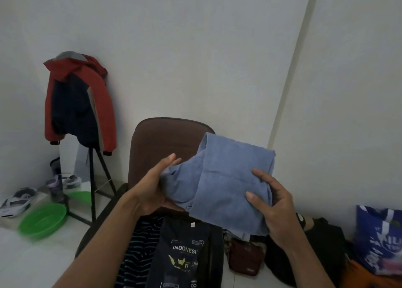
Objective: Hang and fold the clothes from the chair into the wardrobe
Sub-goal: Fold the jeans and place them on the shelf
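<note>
Holding: blue garment (228, 178), folded into a compact packet, was kept in the air between both hands.
Left hand (152, 189): fingers straight, palm pressed flat to the packet's left edge; no curl round the cloth seen.
Right hand (274, 205): thumb on top, fingers curled over the right edge, pinching the folded layers.
Packet position: above the seat and in front of the backrest of the chair (165, 139); apart from it, as far as could be told.
Below the grip: striped garment (139, 244) and printed T-shirt (182, 255) lay side by side on the seat.
Down and right of the grip: dark red pouch (243, 259) and black heap (304, 250); on the seat or off it, could not tell.
Far left of the grip: red jacket (78, 100) hung on a stand.
Wardrobe: not in view.
Progress (judged): one piece folded, none seen stored; at least three pieces left. Early to middle stage.
Counts: hands 2; blue garment 1; garments below the grip 3 countable, the heap possibly more; jacket 1; green basins (43, 220) 2; blue bag (378, 244) 1.
</note>
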Available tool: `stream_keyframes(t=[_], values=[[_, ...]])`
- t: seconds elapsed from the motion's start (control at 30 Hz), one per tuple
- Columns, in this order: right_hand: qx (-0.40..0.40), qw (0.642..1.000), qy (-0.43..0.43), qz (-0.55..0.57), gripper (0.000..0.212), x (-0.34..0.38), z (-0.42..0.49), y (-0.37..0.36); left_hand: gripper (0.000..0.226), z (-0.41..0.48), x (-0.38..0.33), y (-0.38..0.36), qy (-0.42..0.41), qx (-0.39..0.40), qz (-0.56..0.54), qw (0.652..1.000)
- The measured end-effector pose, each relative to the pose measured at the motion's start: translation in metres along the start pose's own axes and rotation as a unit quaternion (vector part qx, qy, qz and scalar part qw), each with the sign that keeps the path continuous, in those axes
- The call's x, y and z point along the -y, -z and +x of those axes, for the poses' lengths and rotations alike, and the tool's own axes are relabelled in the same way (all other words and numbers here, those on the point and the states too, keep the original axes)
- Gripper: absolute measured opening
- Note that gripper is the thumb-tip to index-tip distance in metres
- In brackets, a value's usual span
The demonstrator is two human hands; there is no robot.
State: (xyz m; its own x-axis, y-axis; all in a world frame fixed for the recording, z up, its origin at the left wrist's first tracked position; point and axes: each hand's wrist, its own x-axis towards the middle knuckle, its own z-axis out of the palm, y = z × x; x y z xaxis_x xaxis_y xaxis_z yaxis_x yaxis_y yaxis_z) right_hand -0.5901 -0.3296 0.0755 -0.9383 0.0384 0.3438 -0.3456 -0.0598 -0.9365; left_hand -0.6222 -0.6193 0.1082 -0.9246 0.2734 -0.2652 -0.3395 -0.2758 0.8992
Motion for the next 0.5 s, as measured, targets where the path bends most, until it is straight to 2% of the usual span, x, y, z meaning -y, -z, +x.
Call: stream_keyframes(t=[0.1,0.13,0.2,0.27,0.33,0.4,0.5], values=[[-0.007,0.999,-0.038,-0.013,0.048,-0.010,-0.025,0.017,0.083,0.011,0.024,-0.010,0.049,0.027,0.013,0.998],[-0.009,0.999,-0.045,-0.013,0.047,-0.011,-0.033,0.023,0.088,0.015,0.035,-0.013,0.050,0.034,0.042,0.997],[-0.011,0.998,-0.057,-0.030,0.045,-0.013,-0.048,0.037,0.117,0.024,0.058,-0.021,0.015,0.060,0.136,0.989],[-0.017,0.996,-0.068,-0.050,0.045,-0.015,-0.063,0.050,0.125,0.025,0.077,-0.035,-0.060,0.116,0.267,0.955],[-0.037,0.995,-0.080,-0.054,0.047,-0.018,-0.077,0.062,0.125,0.027,0.094,-0.049,-0.148,0.146,0.383,0.900],[-0.069,0.993,-0.086,-0.049,0.047,-0.022,-0.092,0.073,0.113,0.030,0.105,-0.066,-0.206,0.173,0.430,0.862],[-0.123,0.988,-0.075,-0.048,0.043,-0.022,-0.119,0.083,0.079,0.032,0.120,-0.089,-0.257,0.203,0.466,0.822]])
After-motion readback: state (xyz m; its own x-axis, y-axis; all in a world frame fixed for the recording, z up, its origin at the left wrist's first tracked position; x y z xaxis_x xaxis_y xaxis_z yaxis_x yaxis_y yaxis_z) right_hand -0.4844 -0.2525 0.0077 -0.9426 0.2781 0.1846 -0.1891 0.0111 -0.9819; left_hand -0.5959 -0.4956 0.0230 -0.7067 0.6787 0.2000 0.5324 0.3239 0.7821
